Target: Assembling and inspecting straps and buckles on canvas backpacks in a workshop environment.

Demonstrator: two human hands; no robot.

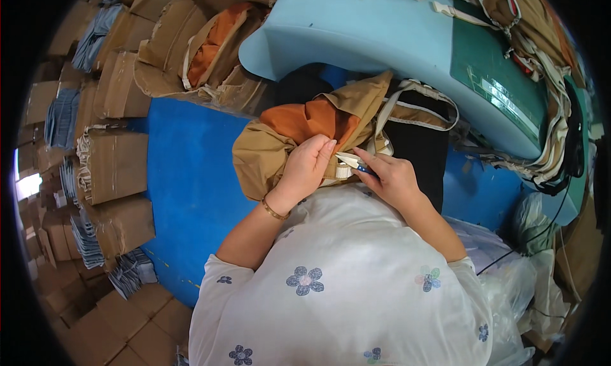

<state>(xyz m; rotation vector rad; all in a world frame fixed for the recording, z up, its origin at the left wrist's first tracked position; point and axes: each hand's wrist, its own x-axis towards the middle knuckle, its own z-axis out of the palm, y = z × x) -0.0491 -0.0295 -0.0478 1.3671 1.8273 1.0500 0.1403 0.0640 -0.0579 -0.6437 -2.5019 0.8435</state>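
On my lap lies a tan fabric bag (259, 159), its orange lining (305, 120) folded outward. My left hand (305, 170) pinches the fabric near its edge, fingers closed. Thread snips (350, 160) with pale blades and a blue handle are gripped in my right hand (393, 179), blades pointing left toward my left fingertips. Just under the blades sits a short piece of white webbing (344, 171). A white strap (383, 119) loops away from the bag on its right side. Whether the blades touch a thread is too small to tell.
A light blue worktable (356, 32) curves across the front. Tan bags with white straps and buckles (531, 41) hang over its right end. An opened cardboard box (168, 54) holds orange-lined pieces. Boxes (118, 162) line the left; plastic bags (509, 302) lie at right.
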